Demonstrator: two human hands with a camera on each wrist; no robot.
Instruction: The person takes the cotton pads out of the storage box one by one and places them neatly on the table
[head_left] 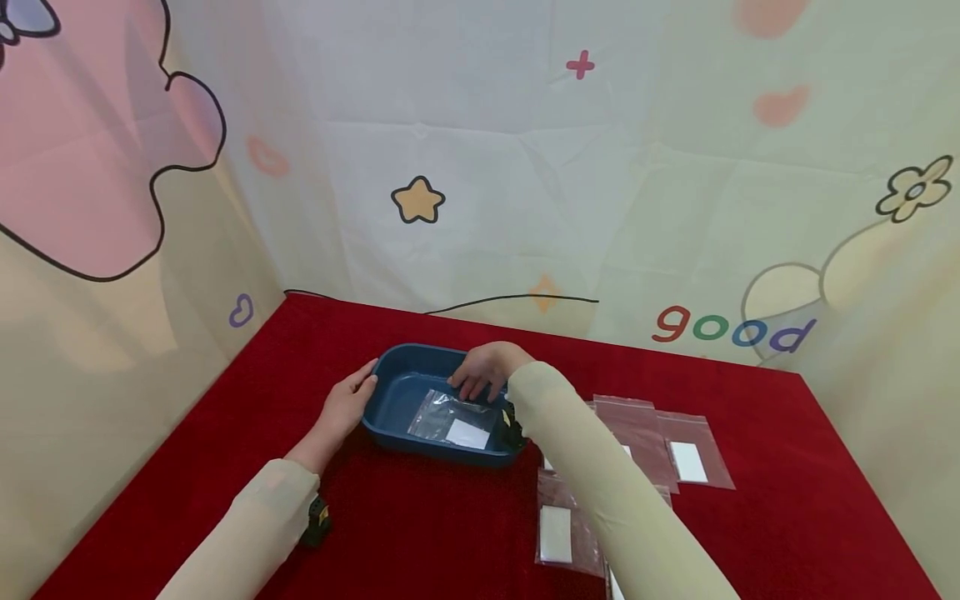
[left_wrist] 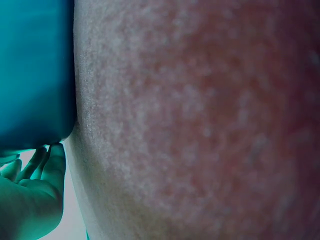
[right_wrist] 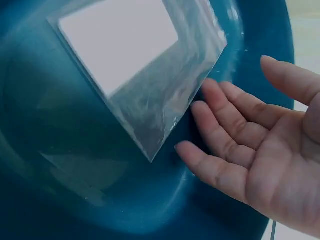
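Note:
A blue plastic basin (head_left: 396,398) stands on the red cloth. My left hand (head_left: 339,410) grips its left rim, the thumb at the top edge; in the left wrist view, fingertips meet the basin's edge. Inside lies a clear zip bag (right_wrist: 155,117) with a white card (right_wrist: 120,42) in it. My right hand (head_left: 487,368) reaches over the far right rim into the basin. Its fingers are spread and loosely bent right beside the bag's edge, holding nothing. The right sleeve covers the basin's right end in the head view.
Several clear zip bags with white cards, one at the far right (head_left: 716,450) and one nearer (head_left: 555,533), lie right of the basin on the red cloth (head_left: 420,533), partly hidden under the right sleeve (head_left: 600,492). A printed curtain (head_left: 487,233) hangs behind.

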